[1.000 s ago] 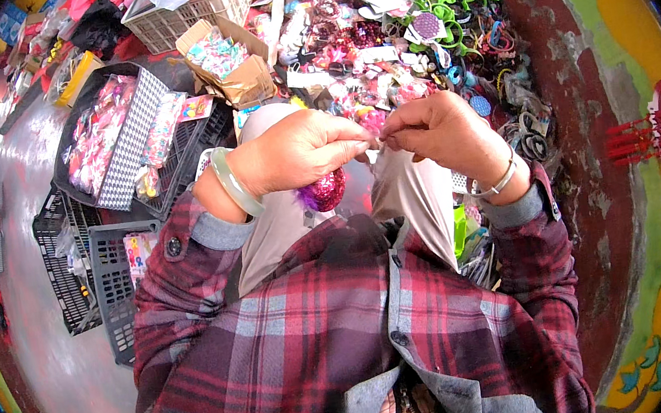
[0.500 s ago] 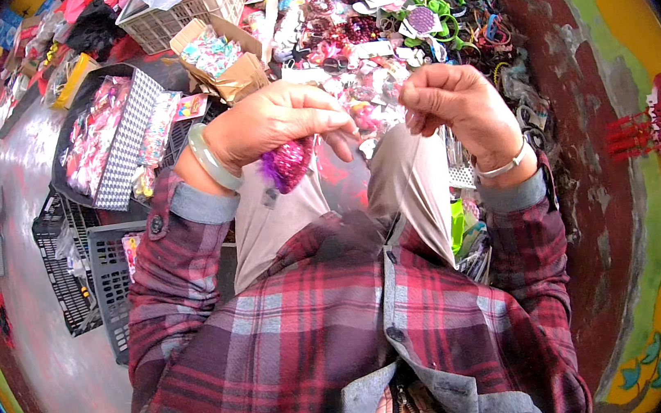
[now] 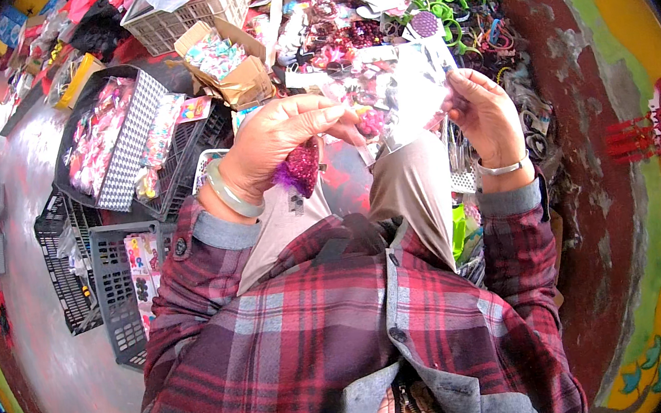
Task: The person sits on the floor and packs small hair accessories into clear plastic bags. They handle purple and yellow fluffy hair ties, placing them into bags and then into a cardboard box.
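Observation:
My left hand (image 3: pixel 283 140) is closed, with a glittery magenta piece with purple fluffy trim (image 3: pixel 303 168) hanging below the palm. What exactly this piece is I cannot tell. A small clear tab shows under it. My right hand (image 3: pixel 488 114) pinches the upper right edge of a clear plastic bag (image 3: pixel 415 101), which hangs between the two hands and catches the light. The left fingertips are close to the bag's lower left side; whether they touch it is unclear. Both hands are over my knees.
Beyond my hands lies a heap of hair accessories (image 3: pixel 342 32), with green bands (image 3: pixel 450 6) at its right. A cardboard box (image 3: pixel 244 77), a beige crate (image 3: pixel 192 17), a black tray of pink packets (image 3: pixel 103 135) and a grey basket (image 3: pixel 116 291) stand to the left.
A clear plastic bag now shows stretched from my right fingers, where none was plain before. My left hand has shifted slightly right and down, keeping the glittery piece.

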Demonstrator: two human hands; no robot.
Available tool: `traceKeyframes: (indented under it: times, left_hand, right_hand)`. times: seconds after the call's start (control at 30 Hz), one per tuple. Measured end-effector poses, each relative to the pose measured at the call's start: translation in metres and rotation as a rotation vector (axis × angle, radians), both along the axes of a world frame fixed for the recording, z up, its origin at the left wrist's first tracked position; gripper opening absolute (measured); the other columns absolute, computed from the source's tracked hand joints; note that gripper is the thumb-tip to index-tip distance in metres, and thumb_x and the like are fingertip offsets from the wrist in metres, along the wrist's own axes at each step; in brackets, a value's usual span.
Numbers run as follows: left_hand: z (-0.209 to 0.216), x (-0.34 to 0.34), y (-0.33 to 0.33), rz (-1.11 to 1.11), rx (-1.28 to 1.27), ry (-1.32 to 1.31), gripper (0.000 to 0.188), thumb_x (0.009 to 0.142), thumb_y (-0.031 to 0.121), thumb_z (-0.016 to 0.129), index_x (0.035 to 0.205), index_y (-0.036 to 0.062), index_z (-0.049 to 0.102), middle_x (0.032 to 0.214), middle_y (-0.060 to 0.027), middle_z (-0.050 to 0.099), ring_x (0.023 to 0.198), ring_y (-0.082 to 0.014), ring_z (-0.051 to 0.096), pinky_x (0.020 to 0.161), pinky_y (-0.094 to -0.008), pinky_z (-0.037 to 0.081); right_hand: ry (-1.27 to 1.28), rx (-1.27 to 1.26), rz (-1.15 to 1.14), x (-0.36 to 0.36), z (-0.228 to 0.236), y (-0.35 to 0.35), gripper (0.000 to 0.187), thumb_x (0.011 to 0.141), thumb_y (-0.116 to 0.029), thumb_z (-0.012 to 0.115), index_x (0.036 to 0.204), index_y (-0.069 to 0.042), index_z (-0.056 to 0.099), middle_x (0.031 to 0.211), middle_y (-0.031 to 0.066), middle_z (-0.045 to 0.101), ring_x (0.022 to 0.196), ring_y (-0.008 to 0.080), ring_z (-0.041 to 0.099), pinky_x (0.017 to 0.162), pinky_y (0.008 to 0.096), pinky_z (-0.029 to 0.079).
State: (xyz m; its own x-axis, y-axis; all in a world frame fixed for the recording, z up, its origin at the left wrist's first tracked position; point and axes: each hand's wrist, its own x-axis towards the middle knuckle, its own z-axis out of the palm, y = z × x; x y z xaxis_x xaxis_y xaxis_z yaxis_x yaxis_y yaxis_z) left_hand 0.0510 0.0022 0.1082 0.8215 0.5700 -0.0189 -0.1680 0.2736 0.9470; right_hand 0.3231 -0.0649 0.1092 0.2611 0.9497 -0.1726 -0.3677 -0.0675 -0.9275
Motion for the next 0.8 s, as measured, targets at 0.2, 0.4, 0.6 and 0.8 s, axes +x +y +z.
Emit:
traceKeyframes:
  times: [0.2,0.4,0.6,0.8]
  left_hand:
    - [0.001,0.0,0.001,0.025,-0.009,-0.011,0.029,0.09,0.022,0.049,0.094,-0.0046,0.06,0.088,-0.0154,0.064,0.07,-0.0154,0.057,0.065,-0.0246,0.043]
    - [0.0,0.008,-0.001,0.141,0.038,-0.02,0.027,0.09,0.02,0.049,0.091,-0.0041,0.061,0.086,-0.0166,0.065,0.054,-0.0105,0.057,0.047,-0.0196,0.047]
    - [-0.006,0.021,-0.008,0.165,0.168,0.013,0.028,0.091,0.022,0.049,0.094,-0.003,0.061,0.088,-0.0102,0.064,0.078,-0.0136,0.061,0.069,-0.0226,0.049]
    - [-0.007,0.023,-0.009,0.153,0.3,0.011,0.031,0.091,0.023,0.049,0.102,-0.0051,0.057,0.085,-0.0089,0.062,0.078,-0.0146,0.06,0.071,-0.0251,0.046]
  right_hand:
    - [-0.014,0.005,-0.021,0.003,-0.007,0.0,0.015,0.085,-0.012,0.058,0.097,-0.003,0.058,0.077,0.0054,0.061,0.061,0.0122,0.059,0.049,0.0204,0.047]
    - [-1.007,0.296,-0.159,-0.037,0.008,-0.01,0.04,0.078,-0.014,0.066,0.115,-0.004,0.053,0.102,0.0102,0.061,0.088,0.0179,0.059,0.075,0.0295,0.047]
    - [-1.305,0.336,0.173,-0.091,0.023,-0.025,0.046,0.071,-0.014,0.07,0.112,-0.002,0.054,0.101,0.0145,0.062,0.094,0.0243,0.061,0.079,0.032,0.047]
    - [-1.04,0.276,0.146,-0.083,-0.003,-0.018,0.027,0.082,-0.015,0.057,0.105,0.0,0.055,0.08,0.0137,0.064,0.075,0.0223,0.064,0.064,0.0305,0.048]
